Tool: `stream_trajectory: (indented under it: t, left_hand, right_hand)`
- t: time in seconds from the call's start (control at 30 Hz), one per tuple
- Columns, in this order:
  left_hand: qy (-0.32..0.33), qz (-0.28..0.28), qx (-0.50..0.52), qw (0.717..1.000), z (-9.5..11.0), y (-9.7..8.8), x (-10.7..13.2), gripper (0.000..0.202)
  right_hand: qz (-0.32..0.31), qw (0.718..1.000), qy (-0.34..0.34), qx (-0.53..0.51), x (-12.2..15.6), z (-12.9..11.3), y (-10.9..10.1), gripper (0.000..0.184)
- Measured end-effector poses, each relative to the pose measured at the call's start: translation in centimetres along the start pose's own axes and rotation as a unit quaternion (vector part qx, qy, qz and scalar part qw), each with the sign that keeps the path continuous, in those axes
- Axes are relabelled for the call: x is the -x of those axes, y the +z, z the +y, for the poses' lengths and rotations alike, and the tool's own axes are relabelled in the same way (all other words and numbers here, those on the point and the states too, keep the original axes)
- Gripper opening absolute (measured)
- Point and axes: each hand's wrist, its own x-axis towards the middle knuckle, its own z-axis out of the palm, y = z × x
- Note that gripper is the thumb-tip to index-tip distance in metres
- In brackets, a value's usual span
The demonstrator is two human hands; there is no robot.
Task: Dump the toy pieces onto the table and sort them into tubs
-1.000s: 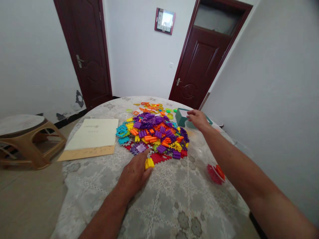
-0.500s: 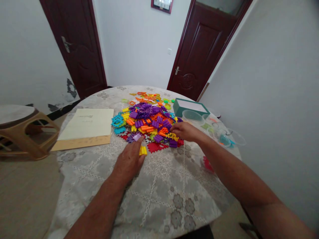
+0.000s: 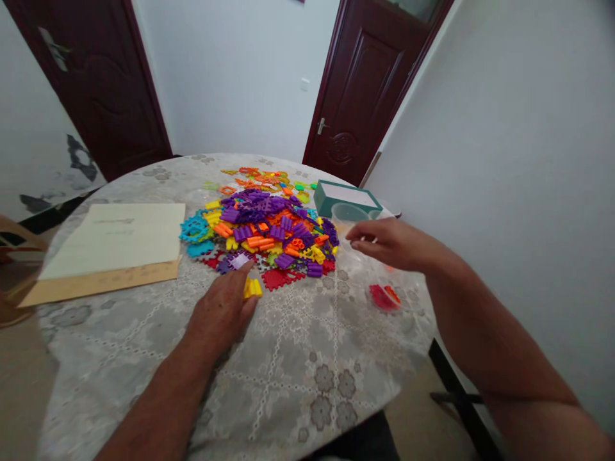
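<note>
A heap of colourful plastic building pieces (image 3: 259, 221) lies on the table, with purple, orange, yellow, red and blue parts. At its near left edge, my left hand (image 3: 223, 304) rests on the cloth, closed around a yellow block (image 3: 252, 288) between thumb and fingers. Its fingertips lie by a light purple piece (image 3: 239, 259). To the right of the heap, my right hand (image 3: 384, 242) hovers by a clear round tub (image 3: 348, 213). Its fingers are curled together; I cannot make out what is in them, if anything.
Behind the tub stands a green box (image 3: 327, 202) with a white top. A clear container with red and orange pieces (image 3: 384, 297) sits at the right. Paper sheets (image 3: 120, 234) lie at the left on the patterned tablecloth (image 3: 288, 346). A wall runs along the right side.
My right hand has left the heap's right edge and moved right, towards the clear tubs. My left hand keeps its place with the yellow block. The view has turned to the right.
</note>
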Motion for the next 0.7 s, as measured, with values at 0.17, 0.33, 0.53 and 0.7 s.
stream_trajectory:
  t: [0.17, 0.33, 0.53, 0.7]
  left_hand:
    - [0.012, 0.001, -0.007, 1.0, -0.1, 0.1, -0.1, 0.062]
    - [0.009, -0.002, -0.008, 1.0, -0.4, 0.3, -0.2, 0.06]
    - [0.019, -0.002, -0.014, 1.0, -0.2, 0.1, -0.1, 0.059]
    - [0.011, -0.009, -0.018, 1.0, 0.2, -0.3, 0.1, 0.059]
  right_hand:
    - [0.188, 0.978, 0.056, 0.074, 10.4, 0.0, 3.9, 0.026]
    - [0.261, 0.956, 0.041, 0.127, 13.5, 2.5, 9.8, 0.018]
    - [0.26, 0.952, 0.045, 0.156, 13.2, 4.1, 11.4, 0.015]
    - [0.28, 0.949, 0.036, 0.136, 12.9, 3.1, 11.7, 0.015]
